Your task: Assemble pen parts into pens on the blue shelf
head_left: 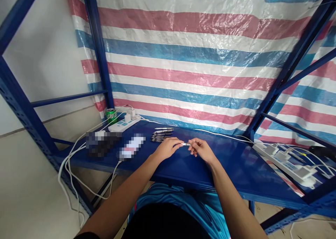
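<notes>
Nearby, pens (pixel 162 131), green can (pixel 112 116), power strip (pixel 120 126).

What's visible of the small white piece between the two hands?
The small white piece is slim and rod-like, mostly white with a darker section toward the right hand. It looks like smooth plastic, perhaps part of a pen, but it's too small to make out finer detail. It lies roughly level, pinched between the fingertips of the left hand and right hand, which cover its ends, in front of the blue shelf in this view.
</notes>
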A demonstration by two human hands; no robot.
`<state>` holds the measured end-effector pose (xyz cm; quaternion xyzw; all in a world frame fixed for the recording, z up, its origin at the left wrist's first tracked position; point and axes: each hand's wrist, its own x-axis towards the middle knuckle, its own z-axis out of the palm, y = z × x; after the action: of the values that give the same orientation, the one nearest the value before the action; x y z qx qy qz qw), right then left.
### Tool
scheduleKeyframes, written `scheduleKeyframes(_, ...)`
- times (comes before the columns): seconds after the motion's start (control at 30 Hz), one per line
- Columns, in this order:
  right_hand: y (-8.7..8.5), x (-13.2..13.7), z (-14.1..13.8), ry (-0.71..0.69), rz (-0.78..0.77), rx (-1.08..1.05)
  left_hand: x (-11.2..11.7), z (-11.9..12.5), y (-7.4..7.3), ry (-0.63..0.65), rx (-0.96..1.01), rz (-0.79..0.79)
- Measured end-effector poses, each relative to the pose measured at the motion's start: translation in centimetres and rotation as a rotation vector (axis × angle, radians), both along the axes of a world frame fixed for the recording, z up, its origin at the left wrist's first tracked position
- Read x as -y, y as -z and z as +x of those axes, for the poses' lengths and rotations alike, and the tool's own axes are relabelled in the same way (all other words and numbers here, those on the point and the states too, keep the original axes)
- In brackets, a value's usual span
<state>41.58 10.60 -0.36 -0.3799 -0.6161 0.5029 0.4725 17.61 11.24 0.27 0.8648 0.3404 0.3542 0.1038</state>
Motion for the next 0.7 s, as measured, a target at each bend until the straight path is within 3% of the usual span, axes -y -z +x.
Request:
scheduleKeyframes(0.57,1.6,-0.5,0.0,-0.002,0.11,0.016,-0.3,0.1,0.6,-0.006,-0.061,0.052)
scheduleKeyframes(0.7,1.8,-0.5,0.0,-0.03,0.074,0.05,-0.4,0.1,0.8,-0.002,-0.084,0.056)
